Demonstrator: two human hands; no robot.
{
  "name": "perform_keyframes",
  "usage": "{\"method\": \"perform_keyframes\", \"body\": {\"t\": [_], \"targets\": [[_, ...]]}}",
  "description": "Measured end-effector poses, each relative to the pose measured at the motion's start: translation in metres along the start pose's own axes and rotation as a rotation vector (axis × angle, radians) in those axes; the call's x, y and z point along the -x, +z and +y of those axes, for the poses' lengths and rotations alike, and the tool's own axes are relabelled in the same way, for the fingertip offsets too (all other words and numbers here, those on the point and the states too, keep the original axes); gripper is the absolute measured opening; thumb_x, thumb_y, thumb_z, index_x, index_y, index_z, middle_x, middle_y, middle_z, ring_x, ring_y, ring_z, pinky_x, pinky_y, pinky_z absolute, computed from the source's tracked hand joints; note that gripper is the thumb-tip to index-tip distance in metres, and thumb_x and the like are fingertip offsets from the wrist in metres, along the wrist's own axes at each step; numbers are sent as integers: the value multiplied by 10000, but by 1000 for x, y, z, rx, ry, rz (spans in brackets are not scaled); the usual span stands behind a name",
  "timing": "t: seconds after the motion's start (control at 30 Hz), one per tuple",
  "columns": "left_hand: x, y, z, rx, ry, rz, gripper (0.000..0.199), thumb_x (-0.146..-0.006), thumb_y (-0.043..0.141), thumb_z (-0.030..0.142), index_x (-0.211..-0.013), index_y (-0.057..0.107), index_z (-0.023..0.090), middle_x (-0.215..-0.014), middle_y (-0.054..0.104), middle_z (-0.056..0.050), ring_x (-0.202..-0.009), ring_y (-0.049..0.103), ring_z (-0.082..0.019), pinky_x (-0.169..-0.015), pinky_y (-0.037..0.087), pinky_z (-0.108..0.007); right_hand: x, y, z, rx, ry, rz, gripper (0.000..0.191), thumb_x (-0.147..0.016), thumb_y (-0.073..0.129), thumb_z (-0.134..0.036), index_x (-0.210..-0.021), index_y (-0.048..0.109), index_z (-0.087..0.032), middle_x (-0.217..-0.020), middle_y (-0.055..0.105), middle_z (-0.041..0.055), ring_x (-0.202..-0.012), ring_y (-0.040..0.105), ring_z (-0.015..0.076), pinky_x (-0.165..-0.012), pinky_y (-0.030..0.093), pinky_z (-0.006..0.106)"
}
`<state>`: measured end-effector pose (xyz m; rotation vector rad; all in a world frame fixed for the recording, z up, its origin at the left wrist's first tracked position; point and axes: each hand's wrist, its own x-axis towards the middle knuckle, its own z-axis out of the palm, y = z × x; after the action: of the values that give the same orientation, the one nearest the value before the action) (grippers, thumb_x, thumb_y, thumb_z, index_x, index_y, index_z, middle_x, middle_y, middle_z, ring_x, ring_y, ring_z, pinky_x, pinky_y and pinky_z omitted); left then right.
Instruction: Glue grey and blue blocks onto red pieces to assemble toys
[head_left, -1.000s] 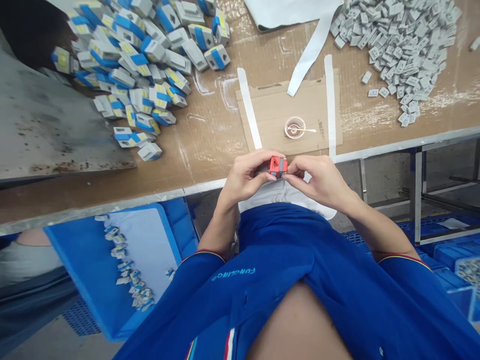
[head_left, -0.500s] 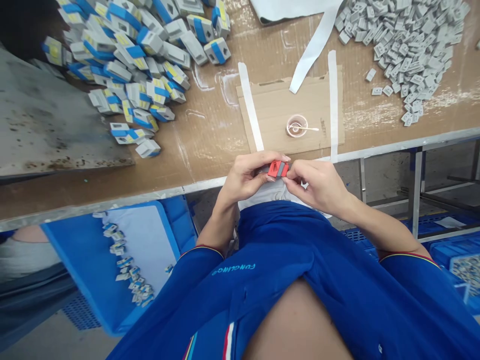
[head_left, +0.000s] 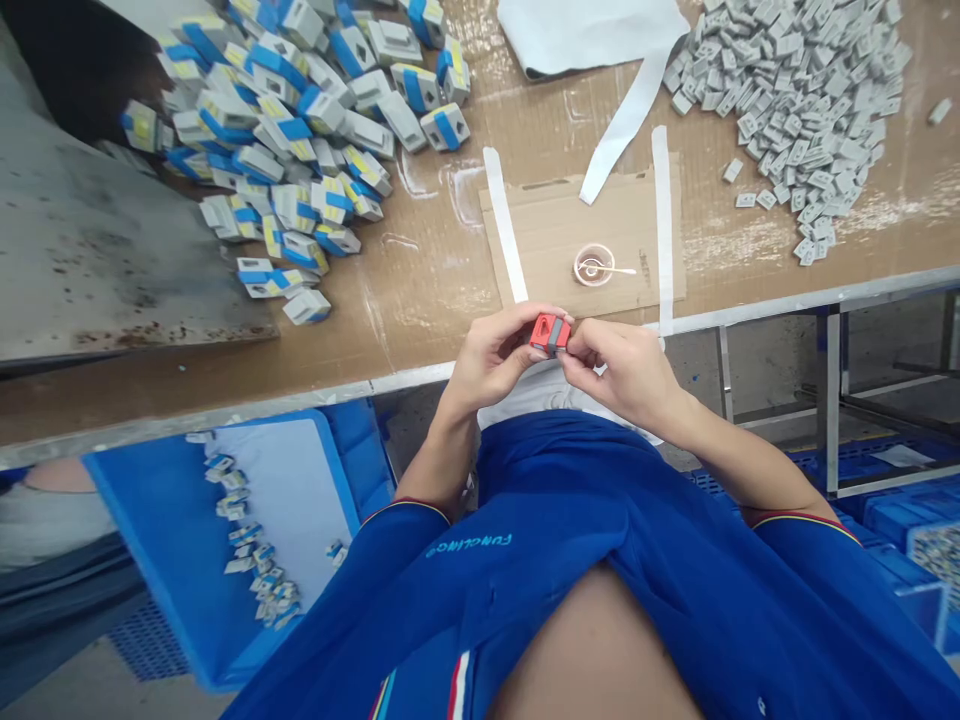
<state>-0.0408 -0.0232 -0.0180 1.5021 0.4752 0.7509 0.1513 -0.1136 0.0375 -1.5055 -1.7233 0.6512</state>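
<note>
A small red block with a dark grey band (head_left: 550,333) is held just in front of the table edge. My left hand (head_left: 491,360) grips its left side between thumb and fingers. At its right side my right hand (head_left: 622,365) is closed, thumb and fingertips pinched against the block; whether a small part sits between them is hidden. Behind the hands, a small clear cup (head_left: 592,252) with a thin white stick (head_left: 619,270) across it stands on a cardboard sheet (head_left: 547,220) held by white tape strips (head_left: 663,220).
Grey blocks with blue and yellow bands (head_left: 277,130) are heaped at the back left, beside a stained metal panel (head_left: 112,230). Small grey pieces (head_left: 810,100) are piled at the back right. Below left is a blue bin (head_left: 165,520) with several blocks; a co-worker's leg (head_left: 60,600) is near it.
The red block has tilted slightly and moved a little left, with both hands still on it. The view has shifted slightly.
</note>
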Motion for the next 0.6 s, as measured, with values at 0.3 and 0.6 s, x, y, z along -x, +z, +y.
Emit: {"method": "perform_keyframes", "body": {"t": [0.3,0.6], "targets": [[1,0,1,-46,-13,31,411,-992,792,461,-1313,797,204,-1210,852,-116,-1082,815,-225,-962,629,-311,-6,3,0,0,67,-6,232,-898,600,-161,-775,437,-269,-620,556,-66,-521,496,106,-545,348,230],[0,5,-1,13,32,90,415,-953,842,449,-1314,808,248,-1177,851,-102,-1103,776,-218,-982,618,-326,-1,-5,-2,-3,8,35,185,-1001,650,-179,-848,575,-252,-693,694,-37,-558,576,111,-562,437,228]]}}
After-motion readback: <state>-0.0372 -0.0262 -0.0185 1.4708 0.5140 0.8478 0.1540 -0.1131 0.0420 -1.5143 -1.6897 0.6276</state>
